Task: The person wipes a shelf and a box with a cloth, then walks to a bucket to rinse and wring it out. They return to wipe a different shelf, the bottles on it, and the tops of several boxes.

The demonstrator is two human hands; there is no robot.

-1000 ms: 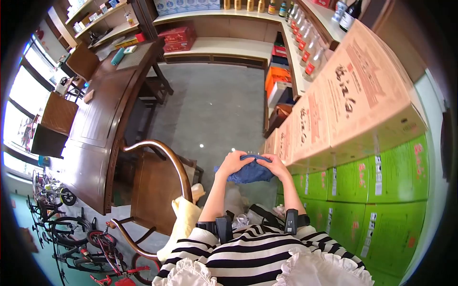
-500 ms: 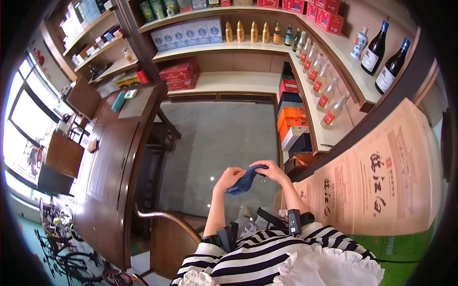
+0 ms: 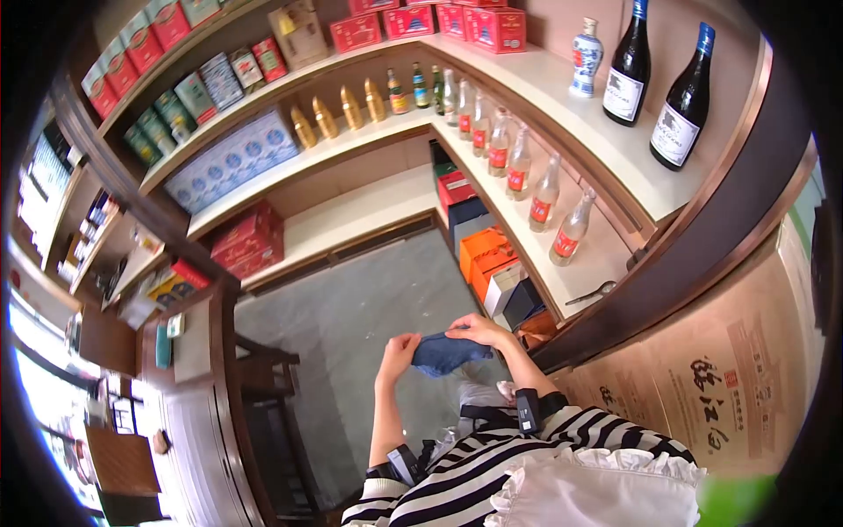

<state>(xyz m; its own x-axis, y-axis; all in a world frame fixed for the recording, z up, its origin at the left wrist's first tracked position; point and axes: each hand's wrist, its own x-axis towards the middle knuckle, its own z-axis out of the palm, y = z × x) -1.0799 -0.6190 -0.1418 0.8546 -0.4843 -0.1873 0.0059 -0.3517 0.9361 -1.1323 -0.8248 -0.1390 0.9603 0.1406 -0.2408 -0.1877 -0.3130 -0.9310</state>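
A dark blue cloth hangs stretched between my two hands, in front of my body and above the grey floor. My left hand pinches its left end. At the upper right edge, the fingers of my right hand are closed on the cloth. Its lower edge droops freely, and nothing else touches it. Closest to my right hand are the boxes on the low shelf, among them an orange box.
Curved shelves on the right carry clear bottles with red labels, two dark wine bottles and a bottle opener. Large cardboard cartons stand to my right. On the left is a dark wooden table.
My view has turned right, nearer the shelves. The cloth, bunched and twisted before, is now spread flatter between my hands, its free edge hanging down.
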